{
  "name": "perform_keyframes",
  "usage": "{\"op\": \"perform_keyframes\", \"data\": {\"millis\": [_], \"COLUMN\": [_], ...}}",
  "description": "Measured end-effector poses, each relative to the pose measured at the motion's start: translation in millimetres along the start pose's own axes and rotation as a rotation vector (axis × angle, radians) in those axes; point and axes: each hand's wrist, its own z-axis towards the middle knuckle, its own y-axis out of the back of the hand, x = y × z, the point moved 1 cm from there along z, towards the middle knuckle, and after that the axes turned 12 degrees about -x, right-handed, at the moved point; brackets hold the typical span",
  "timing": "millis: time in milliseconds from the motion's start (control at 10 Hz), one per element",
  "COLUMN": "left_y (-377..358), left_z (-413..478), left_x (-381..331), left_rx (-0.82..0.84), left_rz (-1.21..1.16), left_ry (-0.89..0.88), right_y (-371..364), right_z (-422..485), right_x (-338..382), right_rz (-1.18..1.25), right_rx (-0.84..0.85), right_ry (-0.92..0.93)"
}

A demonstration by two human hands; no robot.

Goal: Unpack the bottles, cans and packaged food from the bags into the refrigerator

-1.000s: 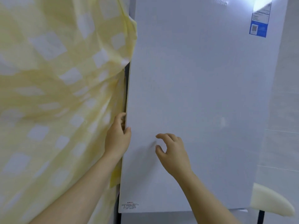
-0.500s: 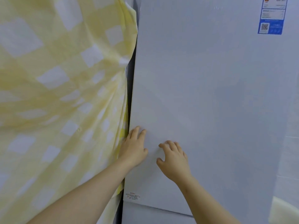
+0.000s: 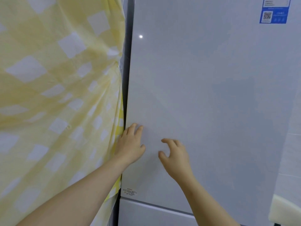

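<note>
The white refrigerator door [image 3: 211, 95] fills the middle and right of the view and sits flush with the lower door [image 3: 146, 214] beneath it. My left hand [image 3: 131, 144] presses flat on the door near its left edge, fingers straight. My right hand [image 3: 175, 156] hovers just in front of the door to the right of it, fingers loosely curled, holding nothing. No bottles, cans, packaged food or bags are in view.
A yellow and white checked cloth [image 3: 57, 103] hangs along the left side of the refrigerator. A blue sticker [image 3: 274, 13] sits at the door's top right. A cream rounded object [image 3: 285, 211] shows at the bottom right, beside a pale wall.
My left hand let go of the door's left edge and moved onto its front face, now pressing flat. The door swung shut against the cabinet. My right hand stayed about where it was.
</note>
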Motion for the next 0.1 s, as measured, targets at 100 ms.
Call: {"op": "perform_keyframes", "data": {"millis": [100], "left_y": [2.3], "left_z": [-4.3], "left_x": [-3.4], "left_rx": [-0.064], "left_rz": [-0.012], "left_ry": [-0.03], "right_y": [40.8], "right_z": [0.1], "right_x": [3.3], "right_rz": [0.19], "right_rx": [-0.205], "right_ry": [-0.066]}}
